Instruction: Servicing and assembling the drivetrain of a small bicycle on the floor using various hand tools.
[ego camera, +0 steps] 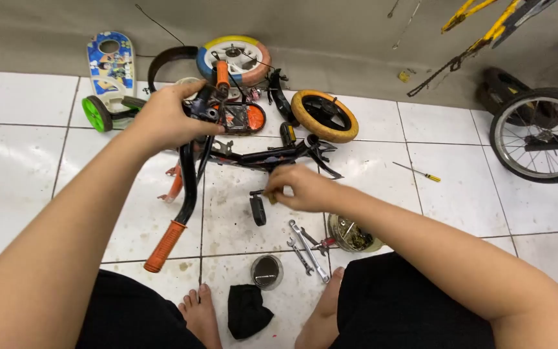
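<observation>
Gripping the stem of the black handlebar (pixel 192 168) with my left hand (pixel 166 116), fingers closed around it, I hold the small bike frame (pixel 272 155) down on the white tiled floor (pixel 33 161). My right hand (pixel 298 187) pinches the crank beside the black pedal (pixel 258 208), fingers together. Wrenches (pixel 305 242), a tin of bolts (pixel 350 234) and a black rag (pixel 248 310) lie near my feet.
</observation>
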